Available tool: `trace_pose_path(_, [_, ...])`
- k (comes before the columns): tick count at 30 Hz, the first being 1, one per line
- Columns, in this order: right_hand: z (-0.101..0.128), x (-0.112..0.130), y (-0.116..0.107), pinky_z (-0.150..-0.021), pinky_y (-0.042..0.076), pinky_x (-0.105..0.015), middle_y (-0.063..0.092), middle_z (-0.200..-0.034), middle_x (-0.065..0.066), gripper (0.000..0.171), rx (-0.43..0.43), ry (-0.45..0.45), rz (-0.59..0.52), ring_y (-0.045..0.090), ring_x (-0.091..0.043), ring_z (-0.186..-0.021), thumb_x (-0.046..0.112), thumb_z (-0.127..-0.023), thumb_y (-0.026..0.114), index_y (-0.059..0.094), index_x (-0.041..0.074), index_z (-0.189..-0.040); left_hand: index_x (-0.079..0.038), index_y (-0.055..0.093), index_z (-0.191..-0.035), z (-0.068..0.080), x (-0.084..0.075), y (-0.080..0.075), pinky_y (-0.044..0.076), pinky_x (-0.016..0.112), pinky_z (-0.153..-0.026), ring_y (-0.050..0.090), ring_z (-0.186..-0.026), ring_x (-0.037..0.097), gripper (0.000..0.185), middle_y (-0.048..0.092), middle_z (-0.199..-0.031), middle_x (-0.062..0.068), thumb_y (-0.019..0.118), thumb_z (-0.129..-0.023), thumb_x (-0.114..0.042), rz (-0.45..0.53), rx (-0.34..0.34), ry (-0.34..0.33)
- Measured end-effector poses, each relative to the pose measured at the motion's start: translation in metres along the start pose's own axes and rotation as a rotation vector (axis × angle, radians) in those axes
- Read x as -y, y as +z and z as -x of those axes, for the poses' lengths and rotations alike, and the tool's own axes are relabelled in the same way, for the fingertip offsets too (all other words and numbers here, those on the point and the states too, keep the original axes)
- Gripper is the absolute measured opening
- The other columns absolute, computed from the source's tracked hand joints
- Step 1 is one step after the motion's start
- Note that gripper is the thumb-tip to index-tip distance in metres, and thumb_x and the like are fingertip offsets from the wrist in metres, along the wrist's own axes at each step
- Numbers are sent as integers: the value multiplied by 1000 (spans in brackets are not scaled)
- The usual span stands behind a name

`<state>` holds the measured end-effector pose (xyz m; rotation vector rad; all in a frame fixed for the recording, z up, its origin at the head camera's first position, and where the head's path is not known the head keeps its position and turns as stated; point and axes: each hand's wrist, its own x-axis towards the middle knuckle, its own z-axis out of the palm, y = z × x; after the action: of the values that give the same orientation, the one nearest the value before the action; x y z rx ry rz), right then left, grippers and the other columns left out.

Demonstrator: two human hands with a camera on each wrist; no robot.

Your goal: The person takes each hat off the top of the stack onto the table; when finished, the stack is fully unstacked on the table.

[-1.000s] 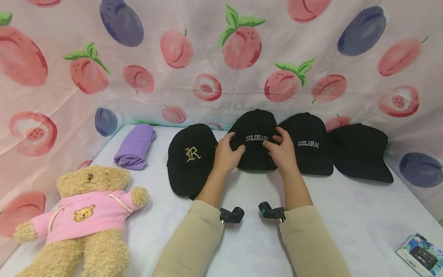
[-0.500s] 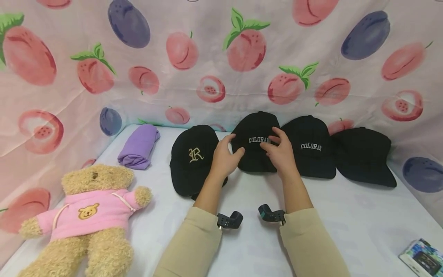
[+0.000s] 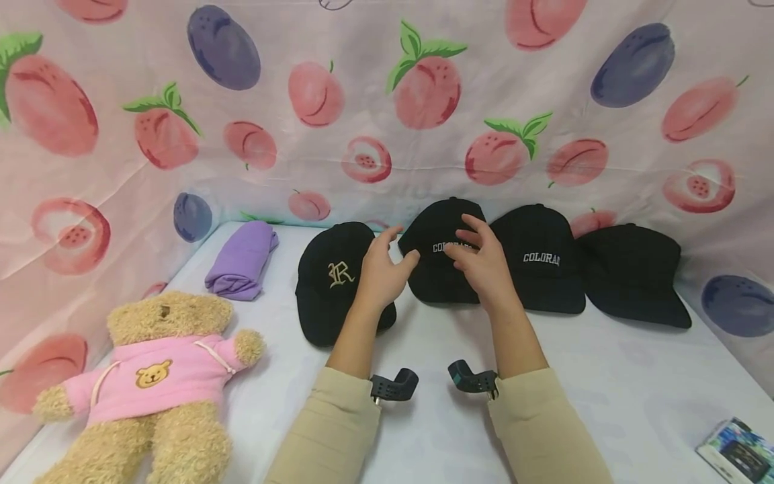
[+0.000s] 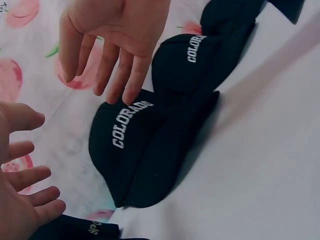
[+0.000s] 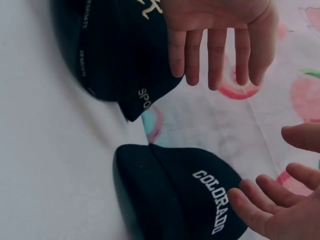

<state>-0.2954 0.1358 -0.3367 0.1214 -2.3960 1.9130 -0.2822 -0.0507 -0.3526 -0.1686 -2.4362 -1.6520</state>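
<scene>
A black cap with white COLORADO lettering (image 3: pixel 435 282) lies at the back of the white surface, beyond both hands. My left hand (image 3: pixel 385 272) hovers between it and the black cap with a gold R (image 3: pixel 320 289), fingers spread and holding nothing. Over the COLORADO cap's right part hangs my right hand (image 3: pixel 486 269), its fingers loosely extended. Both wrist views show the two palms facing each other, apart from the COLORADO cap (image 4: pixel 135 150). A second COLORADO cap (image 3: pixel 538 235) and a plain-looking black cap (image 3: pixel 631 269) continue the row to the right.
A teddy bear in a pink top (image 3: pixel 163 376) lies at the left. Behind it is a folded purple cloth (image 3: pixel 242 259). A small colourful box (image 3: pixel 740 450) sits at the right front corner. A fruit-print curtain (image 3: pixel 423 161) rises behind the caps.
Both hands have drawn back from the middle COLORADO cap, shifting slightly left and up off it. The caps stay where they were; the head view has tilted a little.
</scene>
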Motion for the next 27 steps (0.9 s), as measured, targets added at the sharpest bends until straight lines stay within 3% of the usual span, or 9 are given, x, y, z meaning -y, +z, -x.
trace_pose_path(11, [3, 6, 2, -96, 54, -29, 50, -154, -12, 68, 5, -54, -50, 59, -27, -132, 12, -98, 66, 39, 22, -160, -20, 47, -155, 3, -7, -23, 39, 54, -119, 42, -149, 34, 58, 49, -156, 6, 64, -99, -23, 17, 28, 1])
trace_pose_path(16, [5, 7, -1, -99, 53, -31, 49, -155, -11, 66, 15, -70, -56, 56, -30, -136, 11, -99, 65, 40, 20, -160, -19, 50, -152, 3, -9, -28, 39, 55, -118, 43, -148, 33, 56, 53, -153, 6, 64, -99, -22, 14, 37, 19])
trace_pose_path(23, [6, 9, 2, -104, 53, -35, 49, -155, -8, 64, 41, -95, -74, 54, -26, -138, 12, -99, 66, 42, 23, -158, -18, 49, -153, 6, -17, -41, 40, 53, -118, 46, -146, 30, 57, 51, -153, 7, 65, -98, -24, -78, 13, 37])
trace_pose_path(27, [5, 8, 6, -109, 50, -43, 48, -156, -9, 63, 51, -102, -79, 53, -28, -139, 12, -99, 66, 43, 24, -157, -19, 50, -153, 8, -19, -54, 40, 49, -119, 47, -145, 30, 58, 53, -154, 7, 67, -98, -22, -5, 14, 40])
